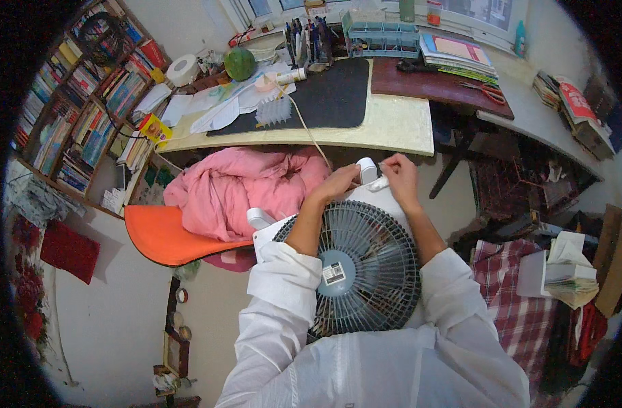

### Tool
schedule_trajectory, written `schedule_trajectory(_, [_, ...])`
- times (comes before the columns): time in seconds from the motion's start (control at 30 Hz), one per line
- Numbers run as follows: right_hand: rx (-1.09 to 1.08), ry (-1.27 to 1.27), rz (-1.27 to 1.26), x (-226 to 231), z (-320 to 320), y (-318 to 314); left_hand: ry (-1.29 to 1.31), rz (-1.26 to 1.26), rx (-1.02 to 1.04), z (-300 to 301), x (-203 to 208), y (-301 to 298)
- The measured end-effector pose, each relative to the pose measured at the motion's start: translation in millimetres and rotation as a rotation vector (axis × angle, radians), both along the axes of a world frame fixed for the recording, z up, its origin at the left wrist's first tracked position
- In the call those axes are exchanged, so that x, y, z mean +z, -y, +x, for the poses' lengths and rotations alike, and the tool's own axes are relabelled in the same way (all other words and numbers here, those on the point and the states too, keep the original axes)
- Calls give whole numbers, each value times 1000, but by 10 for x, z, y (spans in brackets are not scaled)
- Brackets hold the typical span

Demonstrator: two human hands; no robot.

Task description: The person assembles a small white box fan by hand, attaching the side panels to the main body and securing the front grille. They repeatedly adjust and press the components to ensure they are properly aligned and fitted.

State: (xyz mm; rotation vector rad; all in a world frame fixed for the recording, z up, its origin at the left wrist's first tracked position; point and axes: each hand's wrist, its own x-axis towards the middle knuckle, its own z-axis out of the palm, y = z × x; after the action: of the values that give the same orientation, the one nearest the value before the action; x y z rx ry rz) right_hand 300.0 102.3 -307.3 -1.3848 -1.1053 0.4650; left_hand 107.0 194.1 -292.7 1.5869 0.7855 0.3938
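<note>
A fan with a dark round wire grille (pixel 386 224) lies against my lap, its grey hub bearing a small white label. Beyond the grille is the fan's white base, with one rounded white foot (pixel 368 170) at its far end and another white foot (pixel 259 218) to the left. My left hand (pixel 339 183) is closed against the near side of the far foot, its fingertips partly hidden. Just right of that foot, my right hand (pixel 401 178) is pinched at the base's edge; what lies between its fingers is too small to make out.
Past the fan stands a cream desk (pixel 399 129) with a black mat, papers, pens and a green round melon (pixel 239 63). A pink quilt (pixel 250 183) is heaped on an orange chair (pixel 168 234). Scissors (pixel 484 90) lie right; a bookcase (pixel 86 102) stands left.
</note>
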Motion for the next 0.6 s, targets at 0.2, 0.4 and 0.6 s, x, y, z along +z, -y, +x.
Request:
schedule_trajectory(0.2, [133, -241, 103, 170, -200, 18, -65, 59, -37, -58, -25, -33])
schedule_trajectory(0.4, [197, 2, 158, 415, -444, 104, 132, -29, 5, -205, -810, -387])
schedule_trajectory(0.6, [146, 298, 185, 433, -333, 175, 39, -30, 0, -18, -260, -81])
